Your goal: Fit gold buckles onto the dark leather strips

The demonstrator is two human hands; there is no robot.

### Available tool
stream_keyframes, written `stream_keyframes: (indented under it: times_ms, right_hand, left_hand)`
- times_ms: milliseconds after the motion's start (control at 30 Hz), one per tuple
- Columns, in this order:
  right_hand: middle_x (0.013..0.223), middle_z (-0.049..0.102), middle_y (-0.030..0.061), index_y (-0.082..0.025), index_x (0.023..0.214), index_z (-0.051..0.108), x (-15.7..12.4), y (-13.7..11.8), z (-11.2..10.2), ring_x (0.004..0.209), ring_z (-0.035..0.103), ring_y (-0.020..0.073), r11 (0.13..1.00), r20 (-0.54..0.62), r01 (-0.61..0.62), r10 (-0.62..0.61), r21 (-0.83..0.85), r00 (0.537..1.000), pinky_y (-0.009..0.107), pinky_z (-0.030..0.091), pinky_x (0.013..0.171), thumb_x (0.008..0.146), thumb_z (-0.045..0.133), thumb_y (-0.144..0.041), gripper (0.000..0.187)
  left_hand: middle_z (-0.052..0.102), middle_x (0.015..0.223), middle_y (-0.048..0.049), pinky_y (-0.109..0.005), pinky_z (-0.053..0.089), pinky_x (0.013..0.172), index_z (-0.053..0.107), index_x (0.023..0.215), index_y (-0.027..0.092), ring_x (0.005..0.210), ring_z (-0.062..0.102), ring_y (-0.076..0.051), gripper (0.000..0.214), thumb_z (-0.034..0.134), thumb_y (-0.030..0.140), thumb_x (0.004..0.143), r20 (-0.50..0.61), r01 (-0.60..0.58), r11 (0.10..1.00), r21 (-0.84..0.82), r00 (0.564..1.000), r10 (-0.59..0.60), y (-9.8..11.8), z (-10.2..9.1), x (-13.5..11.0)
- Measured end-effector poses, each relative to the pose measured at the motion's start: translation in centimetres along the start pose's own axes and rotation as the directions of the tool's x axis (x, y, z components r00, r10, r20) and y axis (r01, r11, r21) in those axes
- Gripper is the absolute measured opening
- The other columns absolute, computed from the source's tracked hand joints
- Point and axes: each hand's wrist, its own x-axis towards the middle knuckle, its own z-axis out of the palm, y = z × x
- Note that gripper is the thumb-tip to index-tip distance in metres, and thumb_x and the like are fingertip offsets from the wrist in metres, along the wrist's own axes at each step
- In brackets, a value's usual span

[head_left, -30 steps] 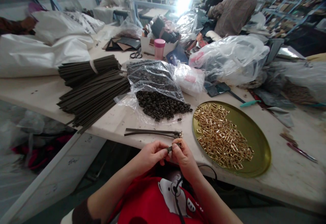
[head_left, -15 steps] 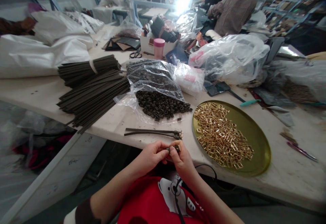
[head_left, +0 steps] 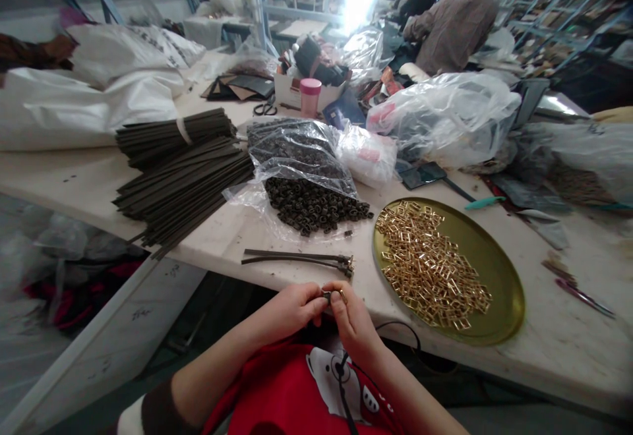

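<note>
At the table's front edge my left hand (head_left: 301, 304) and my right hand (head_left: 352, 321) meet, both with closed fingers. My right thumb and fingers pinch a small gold buckle (head_left: 343, 295), mostly covered by them. Between the two hands shows a bit of dark strap (head_left: 327, 296), which my left fingertips grip; the rest of it is hidden. Just beyond my hands lie a few dark straps (head_left: 291, 255) side by side, with gold buckles at their right ends. A round gold tray (head_left: 507, 290) on the right holds a heap of gold buckles (head_left: 430, 263).
Small dark loops (head_left: 311, 204) spill from a clear plastic bag (head_left: 297, 148). Bundled dark strips (head_left: 182, 178) lie at left. Farther back are a pink-lidded jar (head_left: 310, 97), scissors (head_left: 266, 108) and plastic bags (head_left: 445, 115). A pen-like tool (head_left: 583, 298) lies at right. Another person (head_left: 455, 26) stands beyond.
My hands have dropped slightly towards me, still pinched together. Less of the gold buckle shows between my fingers. Things on the table stay where they were.
</note>
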Motion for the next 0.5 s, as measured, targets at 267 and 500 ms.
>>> stream_keyframes:
  times_ms: [267, 500]
  right_hand:
    - [0.079, 0.059, 0.0023, -0.019, 0.099, 0.052, 0.7, 1.1, -0.8, 0.069, 0.055, 0.0156, 0.997, -0.104, -0.061, 0.066, 0.052, 0.992, 0.027, 0.043, 0.063, 0.089, 0.035, -0.036, 0.026]
    - [0.097, 0.055, 0.0092, -0.016, 0.115, 0.047, 2.1, 2.3, -3.6, 0.058, 0.050, 0.0150, 0.944, -0.287, -0.086, -0.010, -0.320, 0.958, 0.034, 0.046, 0.062, 0.077, 0.055, -0.040, 0.045]
  left_hand:
    - [0.061, 0.064, -0.0011, -0.023, 0.032, 0.053, 0.060, 0.073, 0.018, 0.058, 0.053, -0.016, 0.028, 0.043, 0.038, 0.083, -0.097, -0.061, 0.929, 0.365, 0.990, 0.103, -0.2, -1.1, 1.0]
    - [0.061, 0.076, -0.0028, -0.026, 0.036, 0.065, 0.061, 0.084, 0.021, 0.072, 0.055, -0.017, 0.014, 0.048, 0.026, 0.084, -0.166, -0.139, 0.651, 0.746, 0.908, 0.384, -2.8, -1.7, 3.8]
